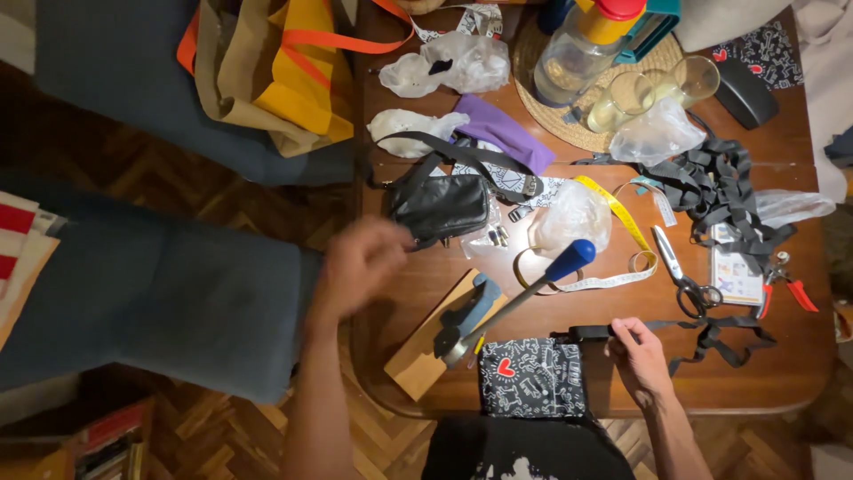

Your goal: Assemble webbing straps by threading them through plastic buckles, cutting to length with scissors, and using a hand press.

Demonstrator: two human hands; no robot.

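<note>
Black webbing strap (pixel 702 331), judged light and floppy, is pinched at its buckle end by the right hand (pixel 638 354) beside the patterned pouch (pixel 531 377); the blurred left hand's (pixel 360 260) grip cannot be told.

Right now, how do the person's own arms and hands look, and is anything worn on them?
Both forearms are bare; no sleeves, gloves, watch or rings are visible. The left hand is motion-blurred, so its fine details cannot be told. The right hand is sharp, with its fingers plainly visible. At the bottom edge shows a black garment with white print, worn on the torso.
</note>
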